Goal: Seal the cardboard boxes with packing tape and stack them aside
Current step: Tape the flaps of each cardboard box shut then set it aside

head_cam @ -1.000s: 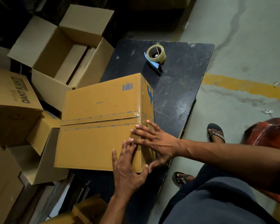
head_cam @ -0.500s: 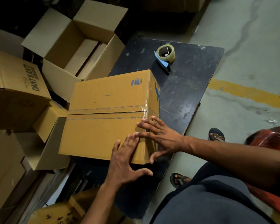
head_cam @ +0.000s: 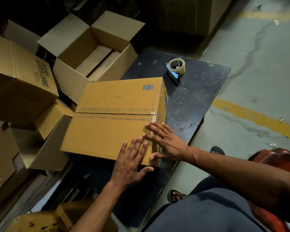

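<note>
**Brown carton under two flat hands on a black table**

Brown cardboard, closed and taped along its top seam, makes up the sealed box (head_cam: 114, 118) that sits on the near left part of the black table (head_cam: 199, 91). Clear tape runs across the seam and wrinkles over the right top edge, just above the fingers.

Both hands lie on the box's near right corner. The left hand (head_cam: 131, 164) rests flat on the top face, fingers straight and together, thumb spread out along the near edge; its grip is wide and holds nothing. The right hand (head_cam: 167, 144) lies over the right top edge, fingers straight and fanned across the top, thumb down on the side face; its grip is likewise wide, pressing rather than clasping. The fingertips of the two hands come close together.

At the far side of the table, well apart from the box, stands the tape dispenser (head_cam: 176, 68), a roll of clear tape in a blue holder.

Left of the table an open carton (head_cam: 94, 52) shows its flaps raised, and a closed printed carton (head_cam: 23, 84) sits further left. A yellow line (head_cam: 258, 118) crosses the concrete floor on the right.
</note>
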`<state>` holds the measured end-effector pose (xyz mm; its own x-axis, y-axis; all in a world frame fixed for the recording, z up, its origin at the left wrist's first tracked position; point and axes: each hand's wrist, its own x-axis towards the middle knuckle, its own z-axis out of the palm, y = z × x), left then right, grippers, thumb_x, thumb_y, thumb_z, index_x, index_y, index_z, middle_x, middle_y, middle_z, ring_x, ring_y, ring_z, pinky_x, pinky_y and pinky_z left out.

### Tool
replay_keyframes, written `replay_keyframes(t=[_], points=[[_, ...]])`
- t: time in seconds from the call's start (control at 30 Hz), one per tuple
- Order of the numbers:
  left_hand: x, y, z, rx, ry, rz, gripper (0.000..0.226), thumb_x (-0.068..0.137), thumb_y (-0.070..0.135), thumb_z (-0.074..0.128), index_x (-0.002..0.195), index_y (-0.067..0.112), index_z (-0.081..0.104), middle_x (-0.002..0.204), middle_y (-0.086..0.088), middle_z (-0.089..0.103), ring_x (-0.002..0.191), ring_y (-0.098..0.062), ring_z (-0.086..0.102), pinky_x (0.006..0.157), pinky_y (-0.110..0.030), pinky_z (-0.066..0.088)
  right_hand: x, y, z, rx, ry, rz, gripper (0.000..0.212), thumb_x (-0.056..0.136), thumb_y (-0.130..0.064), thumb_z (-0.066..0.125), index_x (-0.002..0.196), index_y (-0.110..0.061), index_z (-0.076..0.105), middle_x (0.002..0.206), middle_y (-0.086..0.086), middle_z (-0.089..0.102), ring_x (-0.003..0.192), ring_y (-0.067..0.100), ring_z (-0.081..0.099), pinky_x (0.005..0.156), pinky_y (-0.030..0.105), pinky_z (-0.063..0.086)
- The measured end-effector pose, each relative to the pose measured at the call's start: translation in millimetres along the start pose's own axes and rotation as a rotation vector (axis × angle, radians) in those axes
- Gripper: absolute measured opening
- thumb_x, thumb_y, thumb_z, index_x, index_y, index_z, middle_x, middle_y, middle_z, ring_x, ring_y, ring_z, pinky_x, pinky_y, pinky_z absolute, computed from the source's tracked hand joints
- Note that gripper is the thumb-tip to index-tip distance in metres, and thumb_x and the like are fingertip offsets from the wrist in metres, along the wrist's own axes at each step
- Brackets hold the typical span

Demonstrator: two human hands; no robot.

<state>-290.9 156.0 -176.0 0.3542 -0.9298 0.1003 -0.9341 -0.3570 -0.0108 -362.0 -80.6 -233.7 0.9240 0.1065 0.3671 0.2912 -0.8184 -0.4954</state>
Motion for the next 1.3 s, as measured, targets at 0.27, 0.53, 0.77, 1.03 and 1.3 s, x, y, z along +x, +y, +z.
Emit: replay_keyframes(t=[0.27,0.53,0.77,1.03,1.3], points=[[-2.8,34.8,18.4,0.048,0.076,-0.209,0.068,0.108,0.047,0.029,0.160,0.004,0.031,0.166,-0.024,0.026,0.155,-0.038,0.025,0.120,-0.066,0.025,-0.8,0.7,-1.1,0.016,0.051,-0.068,0.085,0.098,-0.068,0.045,0.161,-0.013,0.032,0.171,0.012,0.017,0.159,0.032,0.010,0.120,0.056,0.030],[6.9,53.1,1.2,-0.056,-0.035,-0.314,0.063,0.101,0.033,0.036,0.157,0.004,0.039,0.164,-0.022,0.032,0.155,-0.035,0.028,0.121,-0.066,0.026,-1.4,2.2,-5.4,-0.003,0.055,-0.084,0.075,0.099,-0.066,0.047,0.157,-0.019,0.042,0.168,0.008,0.027,0.157,0.030,0.020,0.112,0.054,0.041],[36.6,17.3,-45.2,-0.494,0.220,-0.814,0.055,0.099,0.029,0.059,0.151,0.015,0.051,0.153,-0.003,0.054,0.141,-0.018,0.050,0.116,-0.042,0.043,61.6,-7.4,-83.4,-0.015,-0.305,0.029,0.069,0.081,-0.087,0.048,0.119,-0.035,0.071,0.133,-0.011,0.065,0.129,0.019,0.052,0.096,0.042,0.048],[71.2,-57.0,-54.6,-0.652,0.564,-1.524,0.067,0.092,0.033,0.073,0.153,0.029,0.044,0.157,-0.004,0.044,0.142,-0.028,0.042,0.111,-0.051,0.043,213.7,43.7,-115.0,0.127,-0.258,0.163,0.041,0.092,-0.061,0.066,0.121,-0.033,0.074,0.118,-0.016,0.068,0.089,0.006,0.062,0.079,0.031,0.048],[70.1,-67.6,-55.9,-0.652,0.768,-2.182,0.087,0.094,0.032,0.073,0.164,0.019,0.023,0.166,-0.013,0.029,0.153,-0.035,0.024,0.123,-0.052,0.027,349.2,112.7,-53.5,0.000,-0.629,0.252,0.076,0.089,-0.065,0.064,0.148,-0.022,0.045,0.141,0.010,0.055,0.129,0.034,0.051,0.105,0.052,0.046]])
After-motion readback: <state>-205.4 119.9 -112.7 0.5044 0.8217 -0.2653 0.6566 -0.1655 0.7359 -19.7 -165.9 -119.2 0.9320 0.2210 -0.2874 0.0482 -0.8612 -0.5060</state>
